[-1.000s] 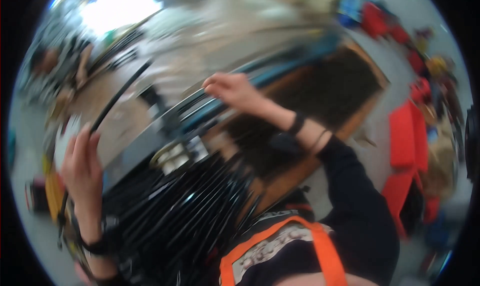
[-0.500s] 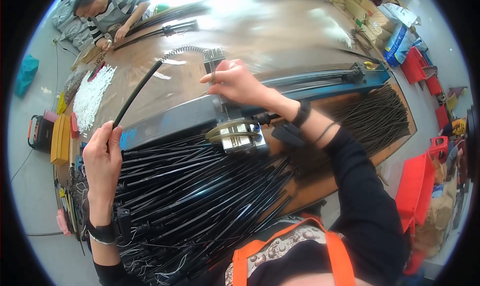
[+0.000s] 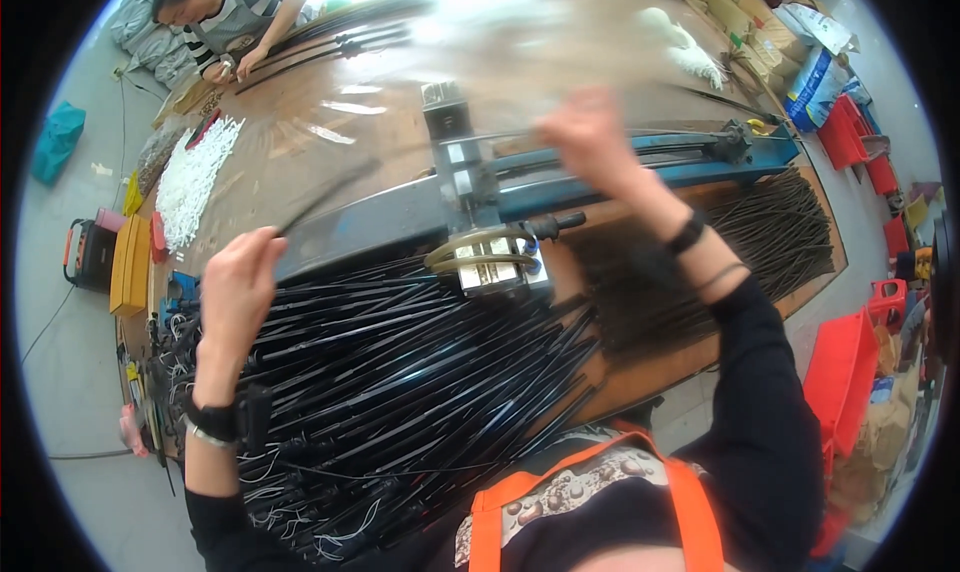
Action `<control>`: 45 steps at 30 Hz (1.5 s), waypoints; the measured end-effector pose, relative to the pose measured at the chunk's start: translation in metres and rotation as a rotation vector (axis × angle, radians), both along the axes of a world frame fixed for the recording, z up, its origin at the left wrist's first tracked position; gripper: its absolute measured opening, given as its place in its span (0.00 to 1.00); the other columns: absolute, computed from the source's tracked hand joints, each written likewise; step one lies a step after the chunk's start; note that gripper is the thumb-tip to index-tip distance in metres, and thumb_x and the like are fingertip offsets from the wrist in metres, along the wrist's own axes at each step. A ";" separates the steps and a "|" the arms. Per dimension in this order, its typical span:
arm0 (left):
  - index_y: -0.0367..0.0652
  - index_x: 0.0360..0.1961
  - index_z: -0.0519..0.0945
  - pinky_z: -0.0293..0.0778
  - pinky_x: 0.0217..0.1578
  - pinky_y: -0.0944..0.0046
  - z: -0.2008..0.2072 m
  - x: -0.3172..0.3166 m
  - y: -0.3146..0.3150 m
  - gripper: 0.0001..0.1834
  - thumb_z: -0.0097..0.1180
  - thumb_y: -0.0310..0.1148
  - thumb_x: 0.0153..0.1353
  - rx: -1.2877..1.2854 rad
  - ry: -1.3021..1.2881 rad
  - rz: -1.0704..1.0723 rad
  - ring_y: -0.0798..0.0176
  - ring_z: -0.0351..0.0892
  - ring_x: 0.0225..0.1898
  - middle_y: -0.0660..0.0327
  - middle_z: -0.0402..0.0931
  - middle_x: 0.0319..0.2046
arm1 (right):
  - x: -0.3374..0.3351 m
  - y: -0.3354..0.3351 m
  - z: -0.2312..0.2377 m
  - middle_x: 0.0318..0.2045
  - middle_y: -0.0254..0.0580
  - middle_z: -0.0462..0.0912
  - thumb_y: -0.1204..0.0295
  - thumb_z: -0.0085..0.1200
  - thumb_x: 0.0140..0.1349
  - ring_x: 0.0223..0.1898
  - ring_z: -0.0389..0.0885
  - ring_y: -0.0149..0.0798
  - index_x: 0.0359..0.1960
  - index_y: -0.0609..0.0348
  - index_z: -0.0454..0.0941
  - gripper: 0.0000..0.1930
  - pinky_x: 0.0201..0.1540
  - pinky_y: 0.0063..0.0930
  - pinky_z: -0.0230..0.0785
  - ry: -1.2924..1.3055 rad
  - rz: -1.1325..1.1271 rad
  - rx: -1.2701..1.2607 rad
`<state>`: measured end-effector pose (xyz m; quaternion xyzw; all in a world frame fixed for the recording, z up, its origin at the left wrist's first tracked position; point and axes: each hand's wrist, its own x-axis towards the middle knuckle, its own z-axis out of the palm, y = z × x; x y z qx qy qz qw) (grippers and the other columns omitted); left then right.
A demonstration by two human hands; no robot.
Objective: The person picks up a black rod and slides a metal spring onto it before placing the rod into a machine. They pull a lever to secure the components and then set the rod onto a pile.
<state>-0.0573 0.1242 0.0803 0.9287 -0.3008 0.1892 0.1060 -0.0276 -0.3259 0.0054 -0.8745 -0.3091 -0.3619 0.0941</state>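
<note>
My left hand [image 3: 238, 287] is closed round the lower end of a black tube [image 3: 325, 194], which slants up and to the right, smeared by motion. From the tube's far end a thin blurred strand, the coil spring [image 3: 510, 136], stretches toward my right hand [image 3: 585, 137]. That hand is closed like a fist and blurred; its fingertips are hard to make out. Between and below the hands stands a bench fixture [image 3: 490, 272] with a metal block, curved hoses and a dark upright post [image 3: 450, 122]. Many black cables [image 3: 400, 372] lie heaped beneath my left forearm.
A blue rail [image 3: 640, 177] runs right from the fixture, with a bundle of dark rods [image 3: 770, 222] before it. White small parts [image 3: 197, 187] are piled at left. Across the table a person [image 3: 235, 22] handles rods. Red bins [image 3: 840, 372] stand at right.
My right hand has moved right and away from the fixture's post, drawing the spring out into a long line. The tube tilts lower. The view has shifted slightly.
</note>
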 end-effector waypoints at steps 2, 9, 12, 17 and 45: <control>0.42 0.38 0.80 0.75 0.31 0.51 -0.005 0.005 -0.032 0.08 0.57 0.35 0.65 0.033 0.056 -0.031 0.44 0.80 0.33 0.51 0.78 0.30 | -0.019 -0.042 0.004 0.26 0.34 0.80 0.79 0.56 0.56 0.41 0.78 0.41 0.33 0.52 0.80 0.06 0.58 0.40 0.57 0.067 -0.082 -0.030; 0.41 0.33 0.78 0.75 0.35 0.49 -0.041 0.046 -0.101 0.06 0.55 0.32 0.63 -0.056 0.143 -0.191 0.42 0.79 0.33 0.50 0.78 0.29 | -0.040 -0.071 0.004 0.29 0.39 0.81 0.78 0.59 0.56 0.40 0.76 0.45 0.34 0.57 0.80 0.05 0.56 0.38 0.60 0.094 -0.162 0.015; 0.41 0.33 0.78 0.75 0.35 0.49 -0.054 0.046 -0.098 0.08 0.56 0.35 0.64 -0.066 0.165 -0.120 0.43 0.79 0.33 0.51 0.79 0.30 | -0.040 -0.066 0.001 0.29 0.37 0.81 0.77 0.58 0.57 0.38 0.76 0.43 0.33 0.57 0.79 0.03 0.56 0.37 0.60 0.110 -0.127 0.048; 0.41 0.30 0.79 0.74 0.35 0.51 -0.060 0.049 -0.104 0.11 0.56 0.37 0.64 -0.131 0.164 -0.128 0.44 0.79 0.33 0.52 0.79 0.29 | -0.038 -0.058 -0.002 0.26 0.41 0.77 0.78 0.58 0.58 0.36 0.74 0.45 0.33 0.60 0.78 0.03 0.52 0.36 0.62 0.179 -0.130 0.105; 0.44 0.31 0.74 0.71 0.28 0.46 -0.081 0.047 -0.130 0.11 0.51 0.38 0.67 -0.043 0.164 -0.063 0.40 0.78 0.30 0.50 0.78 0.25 | -0.106 0.000 -0.026 0.31 0.42 0.83 0.75 0.60 0.58 0.40 0.79 0.44 0.46 0.59 0.80 0.13 0.43 0.38 0.67 0.414 0.028 0.267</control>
